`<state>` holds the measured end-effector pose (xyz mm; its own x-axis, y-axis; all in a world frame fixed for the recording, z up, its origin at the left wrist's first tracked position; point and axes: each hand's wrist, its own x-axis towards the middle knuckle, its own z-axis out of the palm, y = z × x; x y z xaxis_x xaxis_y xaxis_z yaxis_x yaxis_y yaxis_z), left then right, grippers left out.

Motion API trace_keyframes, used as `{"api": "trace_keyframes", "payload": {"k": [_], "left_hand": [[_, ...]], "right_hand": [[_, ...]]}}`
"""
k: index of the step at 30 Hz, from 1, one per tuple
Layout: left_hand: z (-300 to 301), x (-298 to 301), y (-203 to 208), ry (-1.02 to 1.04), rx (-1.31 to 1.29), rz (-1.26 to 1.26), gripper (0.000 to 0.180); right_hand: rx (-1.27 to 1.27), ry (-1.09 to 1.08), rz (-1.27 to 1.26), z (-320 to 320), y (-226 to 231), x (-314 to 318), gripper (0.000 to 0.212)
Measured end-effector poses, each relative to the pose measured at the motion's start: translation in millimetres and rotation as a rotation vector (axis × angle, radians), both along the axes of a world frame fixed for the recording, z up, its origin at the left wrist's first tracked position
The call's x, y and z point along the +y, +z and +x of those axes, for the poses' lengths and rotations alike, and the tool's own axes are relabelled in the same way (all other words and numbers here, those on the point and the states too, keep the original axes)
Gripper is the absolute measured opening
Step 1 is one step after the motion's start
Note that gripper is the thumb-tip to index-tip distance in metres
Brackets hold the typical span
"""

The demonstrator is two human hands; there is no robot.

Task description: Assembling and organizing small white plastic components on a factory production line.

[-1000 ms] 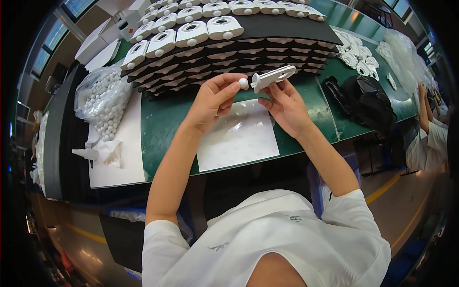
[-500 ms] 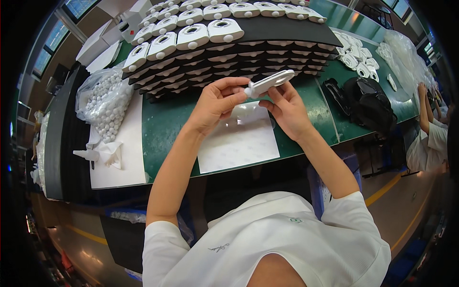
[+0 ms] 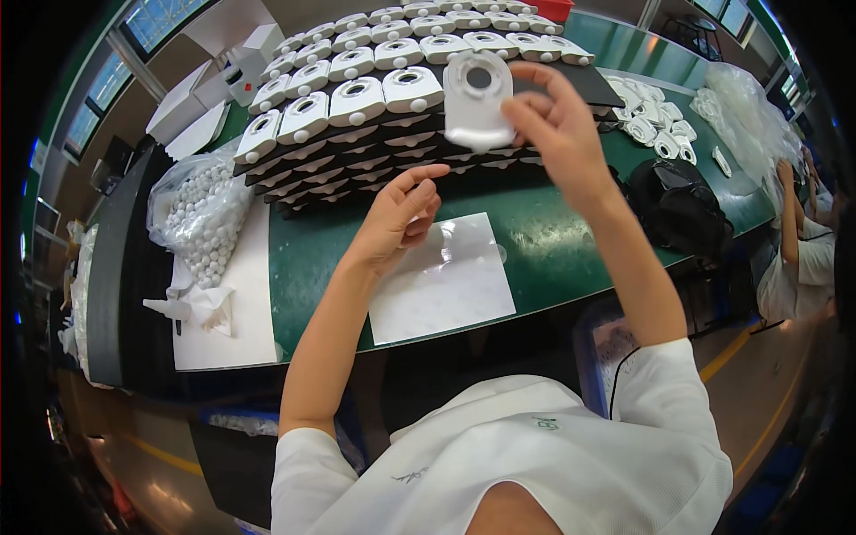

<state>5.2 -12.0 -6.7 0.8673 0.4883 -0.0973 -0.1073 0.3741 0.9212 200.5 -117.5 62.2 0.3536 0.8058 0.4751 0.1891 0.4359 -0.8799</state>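
A white plastic housing (image 3: 471, 111) with a round hole hangs upright from the pinch of my right hand (image 3: 560, 134), which has its thumb and fingers on the right edge. It is raised in front of a stack of black sheets (image 3: 575, 80). Rows of similar white housings (image 3: 413, 87), each with a round hole and a small ball at its near edge, lie on the top sheet. My left hand (image 3: 399, 218) is lower, over the green table, index finger stretched out and the other fingers loosely bent. Nothing shows in it.
Below my hands lies a white sheet (image 3: 446, 299). At left are a clear bag of white balls (image 3: 209, 232) and a small nozzle bottle (image 3: 168, 308). Loose white parts (image 3: 664, 116), a black bag (image 3: 682, 201) and clear plastic (image 3: 744, 102) stand at right, near another person's arm (image 3: 790, 209).
The housing has left my left fingers; my right hand has lifted it up and away toward the stack, turning its flat face toward me. My left hand has lowered slightly and its pinch has loosened.
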Motion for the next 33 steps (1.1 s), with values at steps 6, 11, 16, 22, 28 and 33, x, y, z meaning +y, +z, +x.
{"api": "trace_keyframes", "payload": {"k": [6, 11, 16, 22, 28, 33], "left_hand": [[-1.8, 5.0, -1.5, 0.017, -0.041, -0.195, 0.040], [-1.5, 5.9, -2.2, -0.007, -0.079, -0.253, 0.038], [-2.0, 3.5, 0.6, 0.108, -0.042, -0.332, 0.040], [-2.1, 6.6, -2.1, 0.155, -0.128, -0.423, 0.043], [0.8, 9.8, -4.2, 0.116, -0.084, -0.361, 0.030], [1.7, 7.9, -5.8, 0.124, -0.030, -0.298, 0.026]], "right_hand": [[-0.194, -0.070, -0.398, 41.0, 40.2, 42.2, 0.031], [-0.266, -0.065, -0.489, 49.4, 40.2, 62.3, 0.033], [-0.437, -0.103, -0.512, 51.6, 46.8, 56.0, 0.045], [-0.495, -0.512, -0.474, 127.4, 76.9, 22.8, 0.027], [-1.063, -0.810, -0.677, 256.0, 2.6, 2.0, 0.016], [-1.091, -0.621, -0.651, 270.9, -75.9, 2.4, 0.019]]}}
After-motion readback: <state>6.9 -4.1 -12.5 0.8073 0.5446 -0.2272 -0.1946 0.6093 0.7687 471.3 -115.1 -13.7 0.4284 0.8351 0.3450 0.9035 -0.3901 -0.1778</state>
